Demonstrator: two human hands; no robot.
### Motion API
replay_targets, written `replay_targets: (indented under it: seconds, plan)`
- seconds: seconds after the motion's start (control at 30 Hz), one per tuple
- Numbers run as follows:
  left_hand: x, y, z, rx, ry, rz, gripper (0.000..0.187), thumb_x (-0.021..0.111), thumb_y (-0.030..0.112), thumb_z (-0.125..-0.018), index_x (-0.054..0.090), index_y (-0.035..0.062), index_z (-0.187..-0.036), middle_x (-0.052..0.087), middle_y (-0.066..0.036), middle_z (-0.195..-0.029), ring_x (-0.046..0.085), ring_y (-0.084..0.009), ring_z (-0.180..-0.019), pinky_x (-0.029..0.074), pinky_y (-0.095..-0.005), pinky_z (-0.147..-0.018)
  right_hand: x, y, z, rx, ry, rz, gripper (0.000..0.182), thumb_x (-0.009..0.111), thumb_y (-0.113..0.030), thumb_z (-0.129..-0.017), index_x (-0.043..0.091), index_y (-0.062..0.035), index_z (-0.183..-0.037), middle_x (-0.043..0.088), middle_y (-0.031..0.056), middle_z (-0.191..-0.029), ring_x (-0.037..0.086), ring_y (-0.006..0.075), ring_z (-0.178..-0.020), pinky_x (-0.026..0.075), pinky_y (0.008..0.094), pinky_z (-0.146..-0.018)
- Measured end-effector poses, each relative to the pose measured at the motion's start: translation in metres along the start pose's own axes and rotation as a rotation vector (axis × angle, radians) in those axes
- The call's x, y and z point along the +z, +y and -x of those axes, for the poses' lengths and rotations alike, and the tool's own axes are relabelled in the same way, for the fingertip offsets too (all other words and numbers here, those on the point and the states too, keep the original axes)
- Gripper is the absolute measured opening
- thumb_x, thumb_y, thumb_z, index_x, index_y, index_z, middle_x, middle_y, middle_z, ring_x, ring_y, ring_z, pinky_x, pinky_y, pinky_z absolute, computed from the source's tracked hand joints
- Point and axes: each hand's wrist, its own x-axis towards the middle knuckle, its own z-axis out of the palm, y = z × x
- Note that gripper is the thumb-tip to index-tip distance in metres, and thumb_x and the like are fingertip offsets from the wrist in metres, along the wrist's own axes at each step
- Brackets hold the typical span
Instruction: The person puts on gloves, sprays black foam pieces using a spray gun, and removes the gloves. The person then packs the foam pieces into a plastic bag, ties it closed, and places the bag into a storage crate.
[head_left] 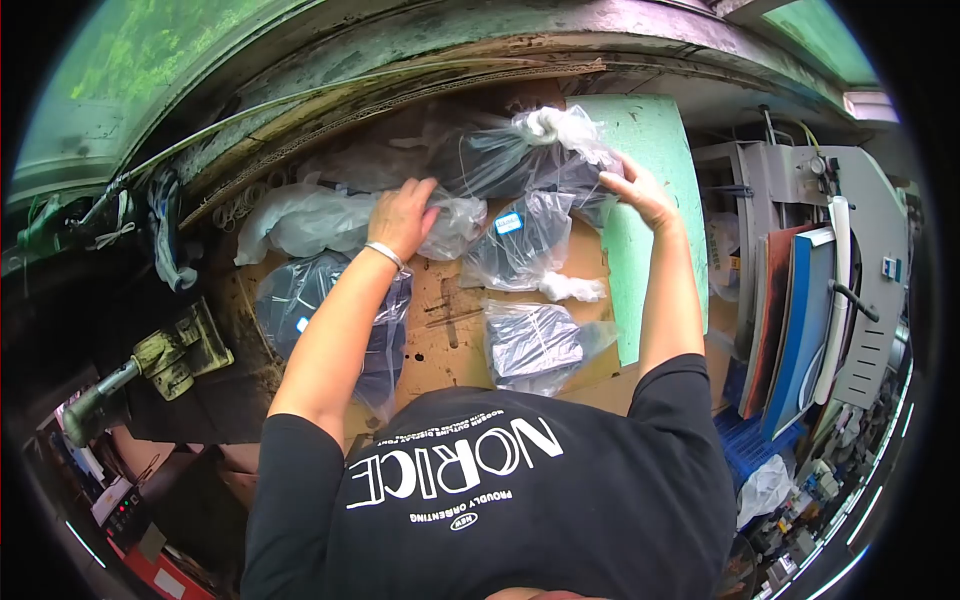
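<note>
My left hand (402,220) lies over a crumpled clear plastic bag (315,222), thumb apart from the fingers. To the right, my right hand (643,192) closes its thumb and fingers on the right side of a large knotted plastic bag (500,160) with dark contents. Below that sits a smaller clear bag (515,240) with a blue-and-white label. Nearer my body lies a plastic-wrapped dark bundle (533,345). Under my left forearm rests another clear bag (300,295) of dark contents, partly hidden by the arm.
Brown cardboard (440,325) covers the work surface, beside a pale green board (655,130). A grey machine frame (870,270) and upright blue panel (795,330) stand right. At left is a grimy metal clamp-like tool (180,350). A window ledge (400,45) runs behind.
</note>
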Motion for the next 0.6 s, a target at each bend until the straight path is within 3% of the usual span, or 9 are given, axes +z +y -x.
replay_targets:
  seconds: [0.07,0.1,0.23,0.33,0.4,0.47,0.5,0.57,0.6]
  plan:
    - [0.012,-0.021,0.013,-0.102,-0.111,0.017,0.019,0.067,0.015,-0.074,0.06,0.0115,-0.091,0.06,-0.008,-0.087,0.06,-0.0314,-0.076,0.047,-0.0421,-0.069,0.03,0.017,0.007,-0.024,0.2,-0.155,0.052,0.068,-0.042,-0.078,0.059,-0.0113,-0.118,0.062,0.004,-0.103,0.057,0.0129,-0.087,0.049,0.029,-0.063]
    - [0.005,-0.02,0.016,-0.06,-0.029,0.041,0.006,0.063,0.011,-0.076,0.058,0.0096,-0.079,0.061,-0.01,-0.08,0.06,-0.0338,-0.071,0.047,-0.0428,-0.062,0.04,0.021,0.004,-0.005,0.264,-0.262,0.047,0.066,-0.042,-0.08,0.061,-0.0092,-0.114,0.063,0.0031,-0.098,0.058,0.012,-0.081,0.049,0.0282,-0.06]
    - [-0.049,-0.013,0.023,-0.109,0.356,0.193,0.004,0.06,0.006,-0.079,0.057,0.006,-0.082,0.06,-0.012,-0.078,0.061,-0.0307,-0.069,0.048,-0.0354,-0.061,0.072,0.014,0.002,-0.102,0.338,-0.539,0.04,0.059,-0.038,-0.088,0.064,-0.0024,-0.105,0.064,0.002,-0.086,0.058,0.0102,-0.066,0.048,0.0273,-0.051]
    - [-0.087,-0.037,0.04,-0.167,0.546,0.443,0.013,0.056,-0.001,-0.083,0.058,0.0014,-0.095,0.062,-0.008,-0.087,0.059,-0.015,-0.08,0.047,-0.0289,-0.073,0.088,0.017,-0.016,-0.076,0.19,-0.545,0.039,0.055,-0.035,-0.091,0.064,0.0019,-0.102,0.064,0.0026,-0.087,0.059,0.0106,-0.072,0.049,0.0264,-0.06]
    - [-0.106,-0.045,0.05,-0.162,0.565,0.676,0.02,0.055,-0.002,-0.083,0.058,-0.0001,-0.103,0.062,-0.007,-0.1,0.058,-0.0153,-0.086,0.046,-0.0284,-0.077,0.1,0.029,-0.029,-0.231,0.274,-0.418,0.042,0.055,-0.036,-0.09,0.062,0.0032,-0.104,0.064,0.0088,-0.093,0.059,0.0148,-0.087,0.045,0.025,-0.078]
    - [-0.129,-0.051,0.062,-0.318,0.607,1.299,0.026,0.054,0.003,-0.087,0.054,0.0007,-0.113,0.061,-0.008,-0.108,0.059,-0.0178,-0.097,0.046,-0.0299,-0.085,0.102,0.033,-0.037,-0.358,0.363,-0.239,0.043,0.056,-0.037,-0.089,0.061,0.0025,-0.107,0.064,0.0118,-0.097,0.058,0.017,-0.095,0.042,0.0241,-0.085]
    - [-0.13,-0.087,0.077,-0.259,0.599,0.926,0.026,0.053,0.006,-0.089,0.053,0.0009,-0.115,0.06,-0.008,-0.108,0.058,-0.0188,-0.099,0.046,-0.0318,-0.087,0.097,0.033,-0.031,-0.343,0.362,-0.111,0.039,0.059,-0.033,-0.088,0.06,-0.0012,-0.111,0.063,0.0135,-0.105,0.058,0.0189,-0.1,0.044,0.028,-0.085]
    - [-0.144,-0.096,0.095,-0.27,0.649,1.074,0.027,0.051,0.012,-0.091,0.053,0.0014,-0.116,0.06,-0.009,-0.108,0.058,-0.021,-0.1,0.046,-0.0358,-0.09,0.096,0.031,-0.004,-0.343,0.483,-0.108,0.035,0.061,-0.027,-0.087,0.06,-0.0027,-0.112,0.062,0.0122,-0.107,0.058,0.0191,-0.099,0.045,0.0301,-0.085]
    - [-0.159,-0.074,0.093,-0.317,0.708,1.601,0.027,0.05,0.014,-0.091,0.054,0.0017,-0.115,0.061,-0.01,-0.108,0.058,-0.0222,-0.1,0.046,-0.0379,-0.09,0.094,0.028,0.01,-0.347,0.548,-0.103,0.034,0.062,-0.024,-0.086,0.06,-0.0034,-0.113,0.062,0.0115,-0.108,0.058,0.0192,-0.099,0.045,0.0311,-0.084]
